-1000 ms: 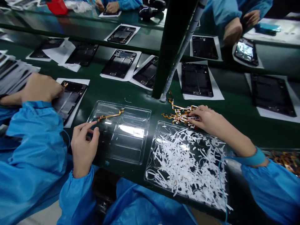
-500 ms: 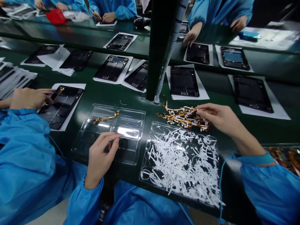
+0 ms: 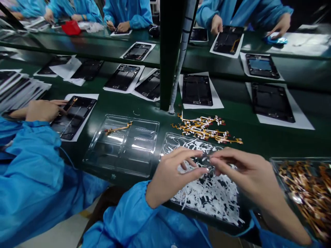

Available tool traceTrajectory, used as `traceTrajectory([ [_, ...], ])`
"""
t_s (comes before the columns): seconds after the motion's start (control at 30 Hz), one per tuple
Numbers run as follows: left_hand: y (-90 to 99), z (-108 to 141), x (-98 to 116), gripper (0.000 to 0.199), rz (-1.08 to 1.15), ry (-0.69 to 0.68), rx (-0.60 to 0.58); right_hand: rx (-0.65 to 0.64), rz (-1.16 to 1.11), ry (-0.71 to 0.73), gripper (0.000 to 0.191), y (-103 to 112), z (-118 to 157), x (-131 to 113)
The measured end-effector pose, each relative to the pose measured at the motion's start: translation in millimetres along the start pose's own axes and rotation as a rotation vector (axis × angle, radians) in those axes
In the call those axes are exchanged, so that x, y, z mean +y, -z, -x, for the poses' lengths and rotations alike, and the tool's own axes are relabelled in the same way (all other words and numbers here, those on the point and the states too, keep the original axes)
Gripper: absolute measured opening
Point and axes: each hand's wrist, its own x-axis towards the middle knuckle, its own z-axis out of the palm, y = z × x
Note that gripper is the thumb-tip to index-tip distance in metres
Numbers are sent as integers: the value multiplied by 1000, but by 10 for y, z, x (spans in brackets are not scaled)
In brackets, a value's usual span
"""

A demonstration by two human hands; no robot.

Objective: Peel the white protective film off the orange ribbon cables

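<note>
Above the tray of white paper strips [image 3: 207, 199], my two hands meet fingertip to fingertip. My right hand [image 3: 245, 172] is pinched on a thin flex cable, mostly hidden, of which only a small dark, blurred end shows. My left hand [image 3: 176, 174] faces it with thumb and forefinger apart around that end; whether they touch it is unclear. Just behind the tray lies a loose pile of orange flex cables [image 3: 204, 128] with white tabs. In a clear plastic tray [image 3: 139, 165] to the left lies a single flex cable [image 3: 119, 128].
A tray of bare orange cables [image 3: 307, 193] stands at the right edge. Black tablet housings [image 3: 197, 90] lie on white sheets behind a green post [image 3: 169, 58]. At left, a co-worker's hand [image 3: 42, 110] works on another housing [image 3: 74, 117]. More co-workers sit across the bench.
My right hand has come from the cable pile toward me, over the paper strips. My left hand has moved right from the clear tray to meet it. Across the bench, a co-worker has lifted a housing.
</note>
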Motion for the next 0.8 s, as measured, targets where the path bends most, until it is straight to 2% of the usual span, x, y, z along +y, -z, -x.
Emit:
traceTrajectory([
  [0.1, -154, -32, -32, 13, -9, -79, 22, -15, -12, 14, 8, -115, 107, -14],
  [0.23, -158, -50, -122, 18, -66, -175, 19, 56, 27, 34, 8, -200, 209, 29],
  [0.4, -179, 1, -149, 13, -202, -174, 221, 163, -5, -83, 7, -236, 327, 48],
  [0.6, -327, 77, -118, 8, -286, -237, 242, 172, -65, -103, 5, -315, 373, 2],
  [0.8, -329, 72, -145, 8, -390, -286, 254, 164, 18, -88, 7, -384, 390, -2],
])
